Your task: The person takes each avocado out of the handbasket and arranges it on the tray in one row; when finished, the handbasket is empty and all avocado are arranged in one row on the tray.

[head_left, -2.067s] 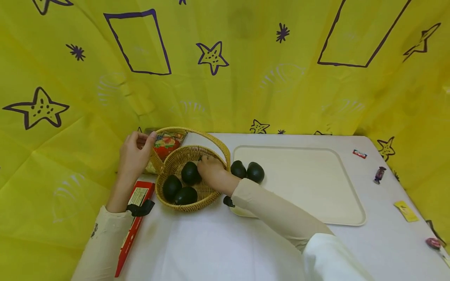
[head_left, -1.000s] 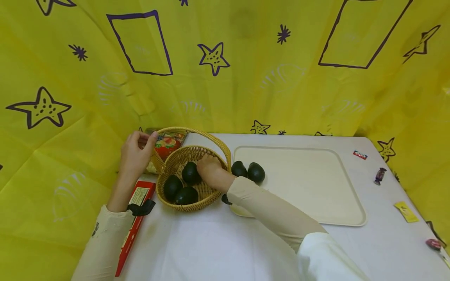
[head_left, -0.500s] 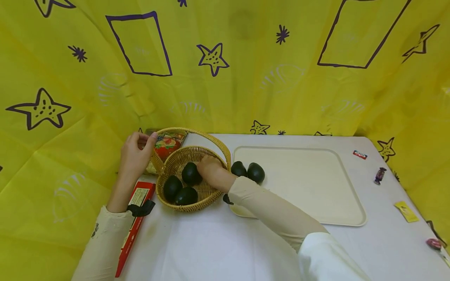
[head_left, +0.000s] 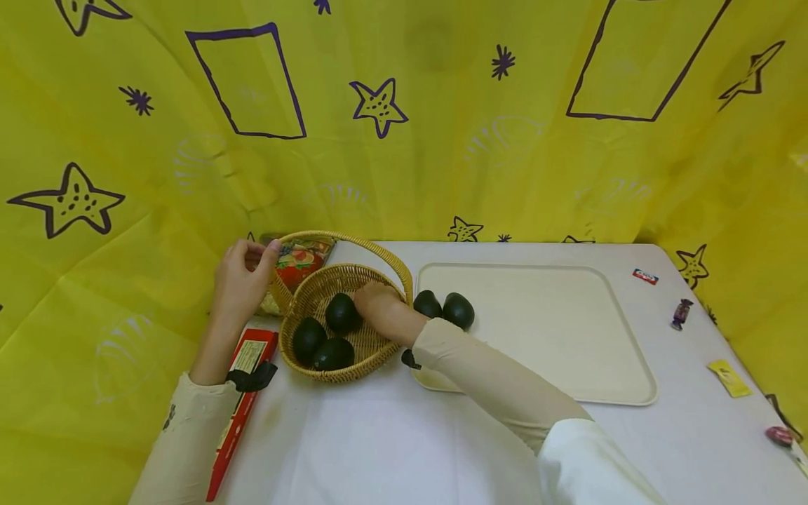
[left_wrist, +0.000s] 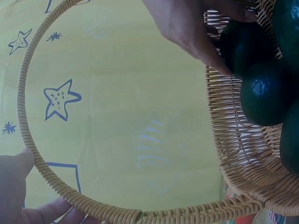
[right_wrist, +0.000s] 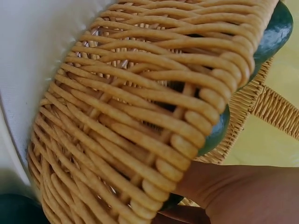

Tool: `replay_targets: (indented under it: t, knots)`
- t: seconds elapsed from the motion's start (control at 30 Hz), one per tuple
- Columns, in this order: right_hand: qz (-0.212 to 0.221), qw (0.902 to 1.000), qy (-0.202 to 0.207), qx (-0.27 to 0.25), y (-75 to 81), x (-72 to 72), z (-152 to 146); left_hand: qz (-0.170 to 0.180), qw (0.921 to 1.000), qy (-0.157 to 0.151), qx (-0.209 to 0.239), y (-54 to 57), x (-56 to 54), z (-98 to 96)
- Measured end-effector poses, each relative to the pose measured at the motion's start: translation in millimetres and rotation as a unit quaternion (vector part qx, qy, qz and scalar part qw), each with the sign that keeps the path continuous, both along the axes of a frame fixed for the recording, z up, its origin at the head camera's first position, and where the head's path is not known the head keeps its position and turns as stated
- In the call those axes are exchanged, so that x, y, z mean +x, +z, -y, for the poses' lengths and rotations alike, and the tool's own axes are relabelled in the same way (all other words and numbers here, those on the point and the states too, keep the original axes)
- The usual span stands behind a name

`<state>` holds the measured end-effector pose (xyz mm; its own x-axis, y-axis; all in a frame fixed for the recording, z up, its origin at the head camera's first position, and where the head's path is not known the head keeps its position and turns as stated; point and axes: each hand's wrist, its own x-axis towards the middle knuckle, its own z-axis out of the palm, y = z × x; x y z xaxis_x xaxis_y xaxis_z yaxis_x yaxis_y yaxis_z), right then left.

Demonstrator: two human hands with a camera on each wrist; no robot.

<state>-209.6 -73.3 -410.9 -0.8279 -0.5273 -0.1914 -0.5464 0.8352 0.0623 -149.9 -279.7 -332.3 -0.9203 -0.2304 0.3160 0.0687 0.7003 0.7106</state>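
My left hand (head_left: pixel 245 277) holds the arched handle (left_wrist: pixel 28 60) of a wicker basket (head_left: pixel 344 375), fingers and thumb around it in the left wrist view. My right hand (head_left: pixel 381 305) reaches down into the basket from the right. In the left wrist view its thumb and fingers grip a dark green avocado (left_wrist: pixel 245 46), which the hand hides in the head view. Three more avocados lie in the basket, one (head_left: pixel 343 313) beside the right hand and one (head_left: pixel 333 353) near the front rim. The right wrist view mostly shows the basket's woven wall (right_wrist: pixel 117 93).
Right of the basket lies a cream tray (head_left: pixel 536 330), with two avocados (head_left: pixel 458 311) at its left side. A red box (head_left: pixel 243 400) lies under the left forearm. Behind the basket is a colourful packet (head_left: pixel 299 263). Several small sweets, including a yellow one (head_left: pixel 729 379), line the right edge.
Since the earliest frame, my right hand has sunk slightly and its fingers have gone out of sight in the basket. The left hand keeps its hold on the handle.
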Motion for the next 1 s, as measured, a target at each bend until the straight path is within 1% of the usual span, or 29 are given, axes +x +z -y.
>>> replay_targets:
  t: [0.17,0.37,0.47,0.53,0.63,0.7,0.77,0.8,0.87,0.93,1.0]
  knots:
    - [-0.003,0.9997,0.020,0.013,3.6,4.1,-5,0.004,1.0000,0.001,-0.002,0.3,0.4,-0.9]
    - [-0.003,0.9993,0.033,-0.016,4.1,5.7,-11,0.002,1.0000,-0.001,0.001,0.2,0.8,-0.6]
    - [-0.013,0.9985,0.043,-0.032,4.4,7.3,-13,-0.001,1.0000,0.000,0.003,-0.1,0.9,-0.3]
    - [-0.033,0.9974,0.052,-0.038,4.5,9.5,-15,-0.001,1.0000,0.000,0.003,-0.5,0.5,-0.3]
    - [-0.074,0.9946,0.062,-0.038,5.8,14.5,-18,0.000,1.0000,0.000,0.002,-0.7,0.2,-1.1]
    - [-0.105,0.9917,0.061,-0.040,7.7,18.5,-20,0.000,1.0000,-0.001,0.003,-0.7,0.2,-1.3]
    - [-0.113,0.9908,0.051,-0.054,11.0,21.9,-21,0.002,1.0000,-0.002,0.003,-0.6,0.2,-1.5]
    - [-0.108,0.9910,0.045,-0.066,13.2,23.4,-22,0.002,1.0000,-0.002,0.004,-0.6,0.2,-1.4]
    - [-0.084,0.9914,0.038,-0.093,17.9,26.2,-24,0.001,1.0000,-0.003,0.003,-0.5,0.2,-1.2]
    - [-0.050,0.9912,0.040,-0.116,23.0,29.0,-27,0.000,1.0000,-0.002,0.001,-0.3,0.4,-1.0]
    - [-0.025,0.9898,0.050,-0.131,26.9,32.7,-31,0.000,1.0000,-0.002,0.000,-0.1,0.8,-0.9]
